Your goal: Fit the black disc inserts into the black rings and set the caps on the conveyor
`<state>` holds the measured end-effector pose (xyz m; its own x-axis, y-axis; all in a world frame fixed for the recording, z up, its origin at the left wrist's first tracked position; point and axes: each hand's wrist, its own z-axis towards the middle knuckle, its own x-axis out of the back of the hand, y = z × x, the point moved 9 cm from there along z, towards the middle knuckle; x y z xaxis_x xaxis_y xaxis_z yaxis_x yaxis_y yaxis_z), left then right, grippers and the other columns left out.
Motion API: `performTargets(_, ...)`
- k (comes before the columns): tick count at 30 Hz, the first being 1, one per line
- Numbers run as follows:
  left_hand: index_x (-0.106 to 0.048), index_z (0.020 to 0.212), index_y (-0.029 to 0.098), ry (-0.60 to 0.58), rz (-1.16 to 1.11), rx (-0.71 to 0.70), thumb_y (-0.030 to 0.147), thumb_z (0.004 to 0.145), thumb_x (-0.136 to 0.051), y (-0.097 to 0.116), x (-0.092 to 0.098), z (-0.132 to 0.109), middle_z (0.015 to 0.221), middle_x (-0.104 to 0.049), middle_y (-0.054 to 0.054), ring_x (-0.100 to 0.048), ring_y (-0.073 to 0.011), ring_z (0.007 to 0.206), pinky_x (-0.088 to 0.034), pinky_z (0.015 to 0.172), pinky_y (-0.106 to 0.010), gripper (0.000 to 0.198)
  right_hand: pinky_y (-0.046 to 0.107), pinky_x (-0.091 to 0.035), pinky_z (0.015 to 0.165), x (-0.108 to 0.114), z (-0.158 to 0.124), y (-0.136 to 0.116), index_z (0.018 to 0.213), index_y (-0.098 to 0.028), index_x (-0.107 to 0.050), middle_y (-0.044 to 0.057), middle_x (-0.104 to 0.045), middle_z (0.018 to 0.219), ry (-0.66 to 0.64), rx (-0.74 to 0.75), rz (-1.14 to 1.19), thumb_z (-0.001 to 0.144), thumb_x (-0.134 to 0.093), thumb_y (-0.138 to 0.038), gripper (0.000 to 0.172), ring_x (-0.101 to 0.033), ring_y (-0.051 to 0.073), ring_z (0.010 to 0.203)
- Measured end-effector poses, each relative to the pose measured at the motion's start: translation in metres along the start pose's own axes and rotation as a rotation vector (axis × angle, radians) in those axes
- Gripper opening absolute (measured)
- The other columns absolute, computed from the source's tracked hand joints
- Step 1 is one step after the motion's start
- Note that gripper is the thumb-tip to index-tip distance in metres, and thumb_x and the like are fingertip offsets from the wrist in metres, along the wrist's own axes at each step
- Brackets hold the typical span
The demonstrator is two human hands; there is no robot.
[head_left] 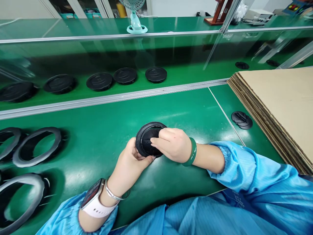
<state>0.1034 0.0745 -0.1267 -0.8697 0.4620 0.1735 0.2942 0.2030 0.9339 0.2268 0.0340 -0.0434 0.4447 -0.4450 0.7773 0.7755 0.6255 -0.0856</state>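
Note:
A round black part (pixel 144 140) with a raised rim is held tilted above the green table, near the middle of the view. Its lower left edge is gripped by my left hand (pixel 129 164), thumb at the bottom and the other fingers partly hidden behind it. My right hand (pixel 172 143) reaches over the part from the right, fingers bent and pressed together at its inner face. Whether those fingers pinch a small piece there cannot be made out.
Large black rings (pixel 37 147) lie at the left. Thin black discs (pixel 242 120) rest beside stacked cardboard sheets (pixel 281 98) on the right. Beyond a metal rail (pixel 117 97), several round black parts (pixel 156 74) sit on a green strip. A fan (pixel 135 23) stands on the back shelf.

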Motion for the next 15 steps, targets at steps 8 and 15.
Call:
performTargets(8,-0.049,0.105,0.022,0.038,0.034,0.008,0.028,0.065,-0.084,0.0001,0.0013,-0.0006,0.090,-0.070,0.002,-0.071,-0.0195,0.082,-0.058,0.071,-0.030,0.054,0.031,-0.037,0.062,-0.0054,-0.0006,0.0013,0.082,-0.016,-0.066,0.004,-0.053,0.073,-0.053,-0.097,0.015,0.099,-0.048,-0.019,0.025,-0.046,0.019,0.068)
performTargets(15,-0.050,0.112,0.022,0.048,-0.018,-0.003,0.030,0.062,-0.086,-0.0040,0.0034,0.0023,0.105,-0.071,-0.002,-0.070,-0.0232,0.096,-0.059,0.083,-0.037,0.062,0.031,-0.039,0.064,-0.0086,0.0001,0.0050,0.088,-0.015,-0.065,0.005,-0.054,0.076,-0.058,-0.099,0.065,0.103,-0.044,-0.022,0.027,-0.048,0.019,0.070)
